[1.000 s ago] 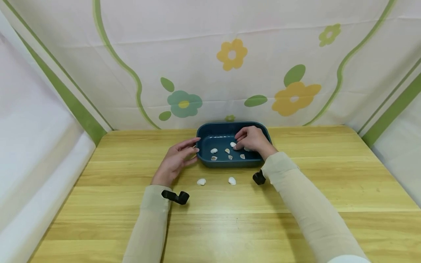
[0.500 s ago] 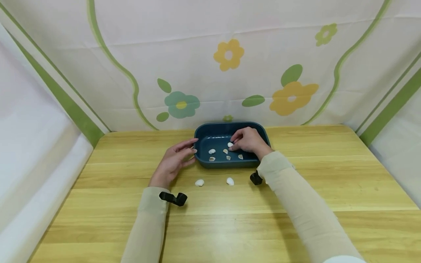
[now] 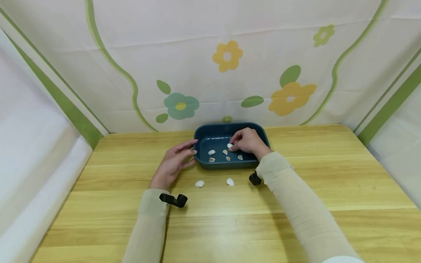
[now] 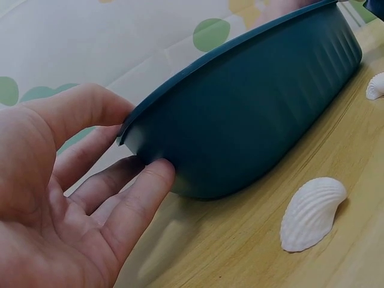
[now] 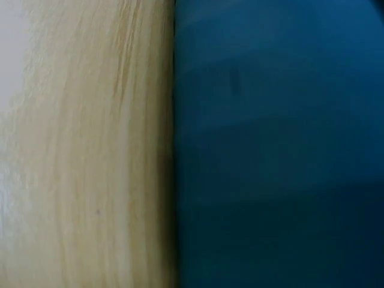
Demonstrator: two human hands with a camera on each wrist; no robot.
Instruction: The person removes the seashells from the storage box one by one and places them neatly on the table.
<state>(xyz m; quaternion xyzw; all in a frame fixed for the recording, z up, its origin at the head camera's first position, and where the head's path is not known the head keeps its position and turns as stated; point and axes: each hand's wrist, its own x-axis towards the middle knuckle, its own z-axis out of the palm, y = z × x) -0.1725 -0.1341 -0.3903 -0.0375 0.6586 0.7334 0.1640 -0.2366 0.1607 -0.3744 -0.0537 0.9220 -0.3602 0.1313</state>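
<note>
A dark blue oblong basin [image 3: 227, 165] stands at the back of the wooden table against the cloth. Inside it, my right hand [image 3: 249, 141] pinches a white seashell [image 3: 229, 145] between thumb and fingers, low over the basin floor. Several small seashells [image 3: 212, 152] lie around it in loose rows, some showing brownish insides. My left hand [image 3: 172, 162] touches the basin's left end with spread fingertips, at the rim and on the outer wall [image 4: 240, 114]. Two white seashells lie on the table before the basin: a left shell [image 3: 199, 184] and a right shell [image 3: 230, 182].
A white cloth [image 3: 197, 65] printed with flowers hangs behind the table [image 3: 210, 226], with more cloth at both sides. A black wrist mount [image 3: 174, 200] sticks out from the left sleeve. The right wrist view holds only tabletop and the blurred basin wall [image 5: 276, 144].
My right hand has shifted very slightly left over the seashell it pinches; a shell seen beside its palm earlier is now hidden. The left hand stays at the basin. The head view has drifted a little.
</note>
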